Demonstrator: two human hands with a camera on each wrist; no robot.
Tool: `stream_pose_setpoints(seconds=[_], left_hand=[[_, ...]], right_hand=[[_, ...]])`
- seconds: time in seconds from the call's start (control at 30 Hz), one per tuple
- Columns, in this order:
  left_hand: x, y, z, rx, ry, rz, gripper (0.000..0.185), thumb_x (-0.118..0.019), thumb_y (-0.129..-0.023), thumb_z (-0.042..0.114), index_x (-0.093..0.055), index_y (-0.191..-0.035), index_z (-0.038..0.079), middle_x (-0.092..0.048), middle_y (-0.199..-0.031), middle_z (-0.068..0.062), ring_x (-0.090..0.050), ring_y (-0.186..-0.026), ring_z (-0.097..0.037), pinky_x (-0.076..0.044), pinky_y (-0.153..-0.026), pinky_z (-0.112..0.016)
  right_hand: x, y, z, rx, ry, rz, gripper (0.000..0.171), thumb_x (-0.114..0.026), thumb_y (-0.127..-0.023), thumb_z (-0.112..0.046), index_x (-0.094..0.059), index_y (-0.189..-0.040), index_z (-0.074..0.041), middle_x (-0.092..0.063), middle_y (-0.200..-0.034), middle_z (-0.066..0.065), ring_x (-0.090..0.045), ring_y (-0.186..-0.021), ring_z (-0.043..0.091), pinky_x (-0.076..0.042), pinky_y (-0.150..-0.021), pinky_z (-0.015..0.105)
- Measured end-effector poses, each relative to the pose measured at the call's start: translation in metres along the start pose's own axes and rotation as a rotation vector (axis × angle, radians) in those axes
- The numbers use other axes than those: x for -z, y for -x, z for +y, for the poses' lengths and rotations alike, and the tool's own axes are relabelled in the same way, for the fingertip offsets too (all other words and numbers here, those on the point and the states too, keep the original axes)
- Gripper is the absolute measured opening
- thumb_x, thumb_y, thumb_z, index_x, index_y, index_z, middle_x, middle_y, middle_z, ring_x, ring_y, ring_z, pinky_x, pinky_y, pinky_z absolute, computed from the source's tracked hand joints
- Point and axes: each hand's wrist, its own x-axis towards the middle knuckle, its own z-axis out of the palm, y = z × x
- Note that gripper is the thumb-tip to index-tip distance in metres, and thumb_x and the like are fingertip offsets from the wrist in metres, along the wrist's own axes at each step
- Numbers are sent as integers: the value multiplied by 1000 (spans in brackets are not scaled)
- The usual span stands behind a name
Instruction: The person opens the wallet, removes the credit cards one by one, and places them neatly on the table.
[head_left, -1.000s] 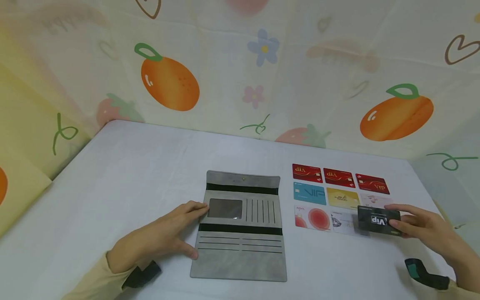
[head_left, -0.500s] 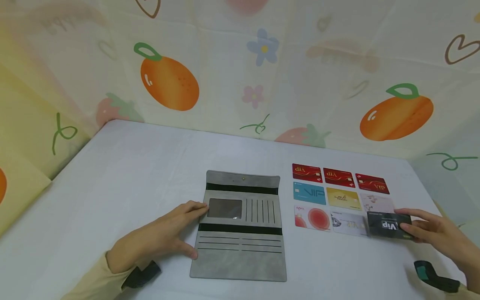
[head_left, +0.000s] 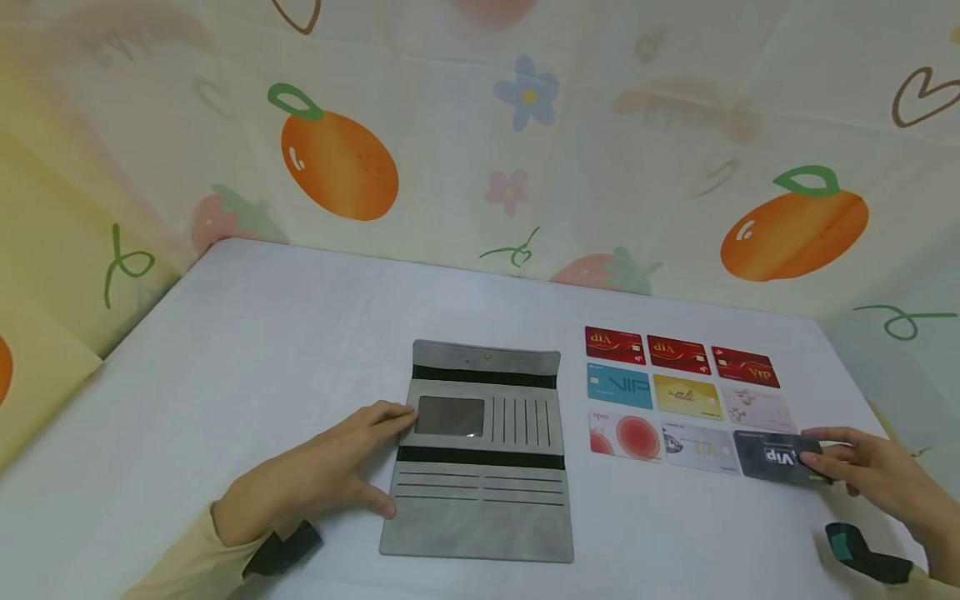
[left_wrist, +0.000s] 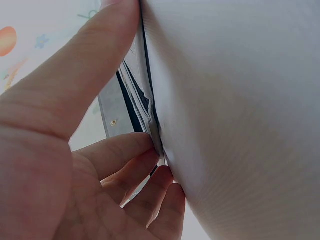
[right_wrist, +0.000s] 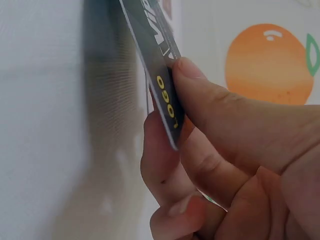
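A grey wallet point(head_left: 480, 467) lies open and flat in the middle of the white table point(head_left: 262, 350). My left hand point(head_left: 392, 460) rests on its left edge, index finger by the clear window and thumb at the lower corner. In the left wrist view its fingers point(left_wrist: 135, 162) touch the wallet's edge point(left_wrist: 125, 100). My right hand point(head_left: 816, 458) pinches a black VIP card point(head_left: 774, 456) by its right end, low over the table beside a silver card point(head_left: 699, 447). The right wrist view shows the thumb point(right_wrist: 210, 95) on top of the black card point(right_wrist: 155, 65) and fingers beneath.
Cards lie in a grid right of the wallet: three red VIP cards point(head_left: 677, 353) at the back, then blue point(head_left: 618, 386), yellow point(head_left: 686, 396) and pale pink point(head_left: 756, 408), with a white card bearing a red circle point(head_left: 624, 435) in front. Fruit-print cloth walls surround the table.
My right hand has carried the black card right and down, from over the silver card to the right end of the front row. The left hand and wallet have stayed still.
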Motion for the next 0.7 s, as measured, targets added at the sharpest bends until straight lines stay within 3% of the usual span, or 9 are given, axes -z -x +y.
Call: stream_pose_setpoints(seconds=[0.13,0.37,0.7], left_hand=[[0,0,0,1,1,1,106,-85,-68,47,-38,-150,-1,-40,-150,-14,-41,-138,-36,-40,-109,-56],[0,0,1,-2,0,2,106,-85,-68,47,-38,-149,-2,-40,-150,-14,-41,-138,-36,-40,-109,-56],[1,1,1,-4,-7,4,105,-85,-68,46,-39,-149,-2,-40,-150,-14,-42,-138,-36,-40,-109,-56]], right_hand=[[-2,0,2,15,16,17,68,-61,-98,-38,-42,-133,18,-60,-105,33,-54,-85,25,-47,-60,26],[-3,-2,4,-16,6,-15,73,-65,-94,-40,-42,-134,16,-58,-106,32,-56,-87,29,-53,-66,31],[-3,0,-2,-5,14,16,77,-65,-93,-43,-38,-137,14,-55,-114,39,-59,-88,31,-58,-70,39]])
